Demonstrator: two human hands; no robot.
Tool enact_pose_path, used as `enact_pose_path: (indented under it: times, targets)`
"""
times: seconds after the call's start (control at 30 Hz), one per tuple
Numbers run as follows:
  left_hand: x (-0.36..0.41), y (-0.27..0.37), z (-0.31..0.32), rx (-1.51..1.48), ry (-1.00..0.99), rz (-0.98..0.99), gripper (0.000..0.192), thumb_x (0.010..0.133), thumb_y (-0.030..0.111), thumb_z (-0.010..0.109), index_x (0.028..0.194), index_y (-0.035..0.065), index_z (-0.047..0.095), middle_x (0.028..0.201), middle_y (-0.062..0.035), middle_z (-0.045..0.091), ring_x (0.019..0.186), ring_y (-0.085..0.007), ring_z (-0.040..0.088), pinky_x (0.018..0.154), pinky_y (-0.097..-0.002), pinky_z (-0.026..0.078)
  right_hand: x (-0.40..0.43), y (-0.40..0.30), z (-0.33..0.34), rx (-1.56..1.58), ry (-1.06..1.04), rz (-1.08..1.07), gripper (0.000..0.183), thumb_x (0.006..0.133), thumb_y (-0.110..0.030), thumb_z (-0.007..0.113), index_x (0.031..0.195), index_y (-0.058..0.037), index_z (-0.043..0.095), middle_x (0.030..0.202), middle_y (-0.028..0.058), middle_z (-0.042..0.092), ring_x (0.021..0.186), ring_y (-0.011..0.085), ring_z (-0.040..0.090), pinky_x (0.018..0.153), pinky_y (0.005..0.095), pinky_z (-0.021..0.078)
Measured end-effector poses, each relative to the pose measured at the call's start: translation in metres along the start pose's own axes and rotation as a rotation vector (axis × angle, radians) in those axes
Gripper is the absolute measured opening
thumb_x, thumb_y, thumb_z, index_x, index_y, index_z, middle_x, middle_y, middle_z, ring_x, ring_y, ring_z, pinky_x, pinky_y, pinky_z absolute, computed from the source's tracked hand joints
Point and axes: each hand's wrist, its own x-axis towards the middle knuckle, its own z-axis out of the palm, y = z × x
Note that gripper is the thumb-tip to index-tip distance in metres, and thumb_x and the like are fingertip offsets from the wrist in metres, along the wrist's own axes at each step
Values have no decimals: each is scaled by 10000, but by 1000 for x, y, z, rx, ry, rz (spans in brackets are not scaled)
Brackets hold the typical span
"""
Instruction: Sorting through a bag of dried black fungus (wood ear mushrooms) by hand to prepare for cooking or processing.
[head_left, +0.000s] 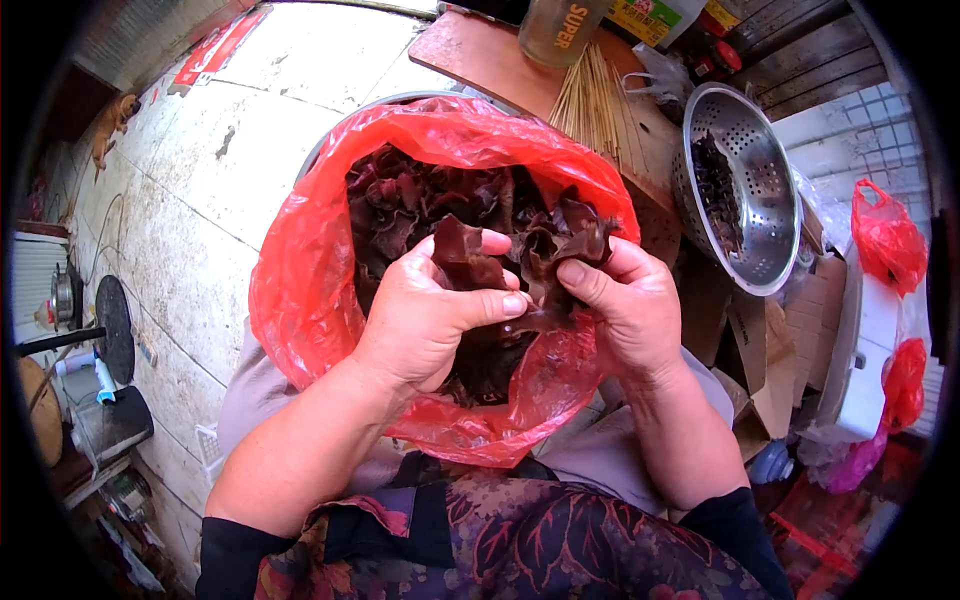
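My left hand and my right hand grip a dark brown piece of wood ear fungus between them, thumbs on top. A curled flap of fungus also sits among the left fingers, and a larger frilly part is pinched by the right. Below them, a red plastic bag gapes wide, its rim spread around a heap of wood ear fungus. Behind the bag shows a bit of a pale round rim, probably a basin. The bag stands between my knees.
To the right, a steel colander holds dark pieces. Thin bamboo skewers and a glass jar rest on a wooden board. Cardboard boxes lie below the colander. A small brown dog is on the tiled floor.
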Motion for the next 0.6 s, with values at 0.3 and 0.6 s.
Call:
enact_pose_path:
  times: [0.3, 0.6]
  targets:
    - [9, 3, -16, -5, 164, 198, 344, 780, -52, 642, 1084, 51, 519, 941, -48, 576, 892, -163, 579, 846, -312, 494, 2, -9, -1, 72, 98, -1, 133, 848, -92, 683, 936, 0, 645, 862, 21, 653, 735, 80, 591, 664, 230, 490]
    - [14, 6, -22, -1, 135, 121, 353, 823, -21, 530, 1175, 10, 546, 1034, -90, 599, 945, -198, 587, 864, -340, 491, -5, -6, -9, -974, 43, -237, 370, 773, -171, 730, 1081, 2, 620, 832, 111, 645, 683, 179, 620, 666, 285, 510]
